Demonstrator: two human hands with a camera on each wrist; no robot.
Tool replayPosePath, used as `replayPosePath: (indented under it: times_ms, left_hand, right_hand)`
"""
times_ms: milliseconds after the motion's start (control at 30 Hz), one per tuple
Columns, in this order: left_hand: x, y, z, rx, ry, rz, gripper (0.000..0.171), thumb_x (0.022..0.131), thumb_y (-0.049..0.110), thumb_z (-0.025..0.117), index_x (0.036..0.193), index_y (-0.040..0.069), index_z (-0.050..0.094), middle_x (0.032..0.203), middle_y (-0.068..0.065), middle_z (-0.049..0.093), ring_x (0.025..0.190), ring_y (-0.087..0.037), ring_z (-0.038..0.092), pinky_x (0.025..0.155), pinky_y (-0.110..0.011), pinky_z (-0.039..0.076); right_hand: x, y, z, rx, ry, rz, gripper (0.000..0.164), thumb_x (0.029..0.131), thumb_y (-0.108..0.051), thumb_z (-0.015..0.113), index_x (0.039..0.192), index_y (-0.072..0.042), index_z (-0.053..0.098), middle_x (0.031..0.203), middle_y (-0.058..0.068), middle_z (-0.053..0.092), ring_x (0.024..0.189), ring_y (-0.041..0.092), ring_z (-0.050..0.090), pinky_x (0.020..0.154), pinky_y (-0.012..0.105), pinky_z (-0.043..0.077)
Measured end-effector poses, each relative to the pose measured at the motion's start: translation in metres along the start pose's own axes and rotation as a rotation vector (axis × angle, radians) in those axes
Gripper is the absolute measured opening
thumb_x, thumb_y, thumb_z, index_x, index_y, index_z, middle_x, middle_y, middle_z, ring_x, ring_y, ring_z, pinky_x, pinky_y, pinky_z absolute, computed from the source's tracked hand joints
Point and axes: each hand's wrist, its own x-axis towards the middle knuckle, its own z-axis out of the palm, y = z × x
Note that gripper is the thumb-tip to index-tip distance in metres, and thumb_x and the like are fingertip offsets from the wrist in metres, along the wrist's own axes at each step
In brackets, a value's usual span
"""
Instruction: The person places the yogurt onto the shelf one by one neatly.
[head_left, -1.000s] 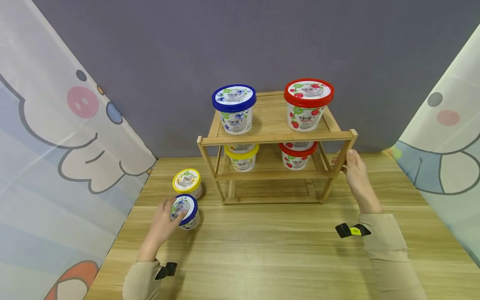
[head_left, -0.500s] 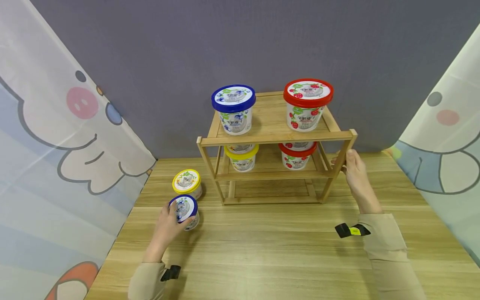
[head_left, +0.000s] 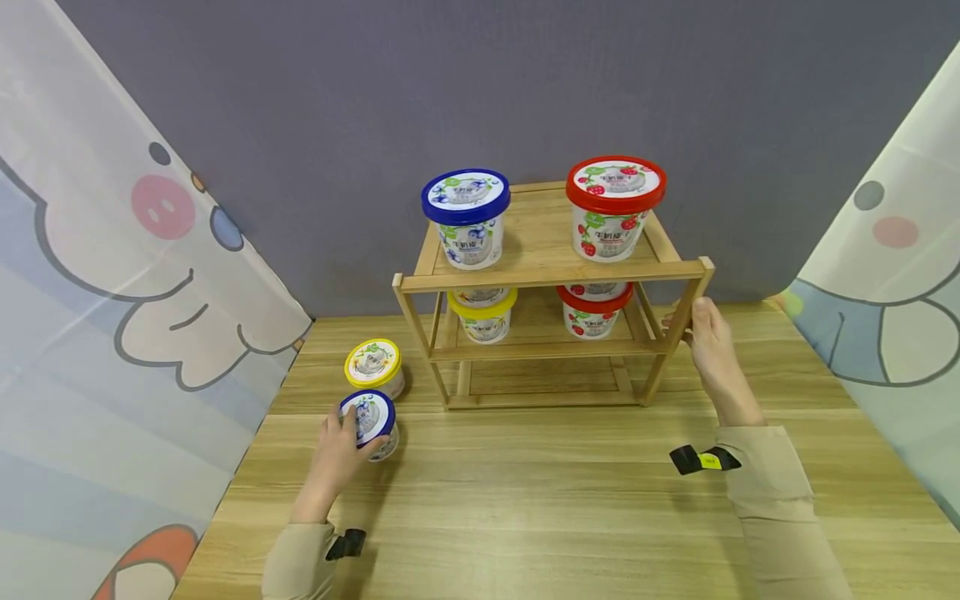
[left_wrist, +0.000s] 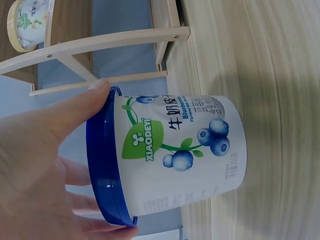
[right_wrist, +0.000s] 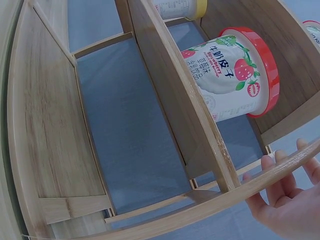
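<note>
My left hand (head_left: 333,462) is at a blueberry-flavour tub (head_left: 367,417) with a blue lid, on the left of the table. In the left wrist view, the thumb is on one side of that tub's lid rim and the fingers on the other, gripping the tub (left_wrist: 185,150) from above. It looks upright, its base at or very near the tabletop. My right hand (head_left: 712,354) holds the right front post of a wooden rack (head_left: 555,272). In the right wrist view its fingers (right_wrist: 272,187) curl behind that post.
A yellow-lidded tub (head_left: 375,363) stands just behind the gripped one. On the rack's top shelf are a blue-lidded tub (head_left: 467,212) and a red-lidded tub (head_left: 615,204). The middle shelf bears yellow-lidded tubs (head_left: 486,321) and red-lidded tubs (head_left: 592,317), one behind another.
My left hand has shifted slightly right and settled round the blue lid, its thumb now at the near right rim. The right hand has stayed on the rack post.
</note>
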Motion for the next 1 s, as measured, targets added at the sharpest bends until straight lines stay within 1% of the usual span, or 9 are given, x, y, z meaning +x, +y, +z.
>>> replayPosePath:
  times_ms: [67, 133, 200, 267, 400, 567, 767, 900, 1000]
  left_hand:
    - [0.0, -0.001, -0.001, -0.01, 0.009, 0.009, 0.077, 0.08, 0.032, 0.064, 0.128, -0.017, 0.029, 0.13, -0.041, 0.018, 0.117, -0.055, 0.022, 0.089, -0.063, 0.027]
    - [0.0, -0.002, -0.001, -0.022, 0.032, 0.031, 0.077, 0.078, 0.032, 0.067, 0.126, -0.017, 0.033, 0.129, -0.041, 0.02, 0.116, -0.055, 0.024, 0.089, -0.062, 0.028]
    - [0.001, -0.005, -0.001, -0.034, 0.058, 0.064, 0.076, 0.076, 0.03, 0.07, 0.124, -0.018, 0.036, 0.128, -0.04, 0.023, 0.114, -0.054, 0.028, 0.087, -0.061, 0.03]
    - [0.002, -0.007, 0.0, -0.046, 0.078, 0.098, 0.075, 0.074, 0.029, 0.072, 0.122, -0.017, 0.039, 0.128, -0.039, 0.025, 0.113, -0.053, 0.03, 0.087, -0.061, 0.032]
    - [0.004, -0.012, 0.0, -0.067, 0.088, 0.159, 0.073, 0.071, 0.027, 0.074, 0.12, -0.016, 0.043, 0.126, -0.037, 0.03, 0.11, -0.052, 0.035, 0.085, -0.06, 0.034]
    - [0.007, -0.016, -0.002, -0.105, 0.052, 0.197, 0.073, 0.07, 0.026, 0.075, 0.122, -0.013, 0.043, 0.126, -0.035, 0.031, 0.111, -0.051, 0.036, 0.085, -0.059, 0.035]
    - [0.009, -0.02, -0.003, -0.176, -0.021, 0.175, 0.077, 0.071, 0.027, 0.074, 0.128, -0.009, 0.038, 0.132, -0.032, 0.025, 0.115, -0.05, 0.031, 0.087, -0.059, 0.033]
    - [0.01, -0.022, -0.003, -0.202, -0.034, 0.179, 0.078, 0.071, 0.027, 0.075, 0.129, -0.009, 0.037, 0.133, -0.031, 0.024, 0.116, -0.049, 0.032, 0.087, -0.058, 0.034]
    - [0.011, -0.024, -0.003, -0.216, -0.037, 0.194, 0.079, 0.07, 0.027, 0.075, 0.129, -0.009, 0.037, 0.133, -0.03, 0.024, 0.115, -0.05, 0.032, 0.087, -0.058, 0.034]
  right_hand:
    - [0.0, 0.0, 0.0, -0.001, -0.001, -0.001, 0.028, 0.095, -0.034, 0.026, 0.098, -0.014, 0.045, 0.089, 0.005, 0.05, 0.085, 0.011, 0.052, 0.075, 0.016, 0.039]
    - [0.0, 0.0, 0.0, 0.01, 0.002, -0.002, 0.029, 0.095, -0.034, 0.027, 0.098, -0.012, 0.045, 0.089, 0.005, 0.05, 0.084, 0.011, 0.052, 0.075, 0.016, 0.039]
    - [0.0, 0.0, 0.001, 0.016, 0.007, -0.003, 0.032, 0.095, -0.034, 0.027, 0.099, -0.009, 0.045, 0.088, 0.005, 0.05, 0.084, 0.011, 0.052, 0.075, 0.017, 0.039]
    - [0.0, 0.0, 0.001, 0.023, 0.012, -0.001, 0.032, 0.095, -0.034, 0.027, 0.099, -0.008, 0.044, 0.088, 0.004, 0.05, 0.084, 0.011, 0.052, 0.075, 0.017, 0.039]
    - [0.0, 0.001, 0.002, 0.031, 0.018, -0.002, 0.032, 0.095, -0.034, 0.028, 0.099, -0.007, 0.044, 0.087, 0.003, 0.05, 0.083, 0.01, 0.052, 0.074, 0.017, 0.04]
    - [0.0, 0.002, 0.001, 0.029, 0.014, -0.004, 0.031, 0.095, -0.034, 0.027, 0.098, -0.008, 0.044, 0.088, 0.003, 0.049, 0.083, 0.011, 0.051, 0.075, 0.017, 0.039]
    - [0.0, 0.002, 0.001, 0.039, 0.019, -0.008, 0.031, 0.095, -0.034, 0.028, 0.098, -0.007, 0.044, 0.088, 0.005, 0.05, 0.083, 0.011, 0.052, 0.075, 0.017, 0.039]
    - [0.001, 0.003, 0.001, 0.038, 0.019, -0.005, 0.031, 0.094, -0.034, 0.028, 0.098, -0.008, 0.045, 0.088, 0.005, 0.05, 0.084, 0.011, 0.052, 0.075, 0.017, 0.04]
    - [0.001, 0.002, 0.0, 0.014, 0.014, 0.003, 0.032, 0.094, -0.036, 0.028, 0.098, -0.009, 0.045, 0.089, 0.004, 0.05, 0.084, 0.01, 0.052, 0.075, 0.017, 0.039]
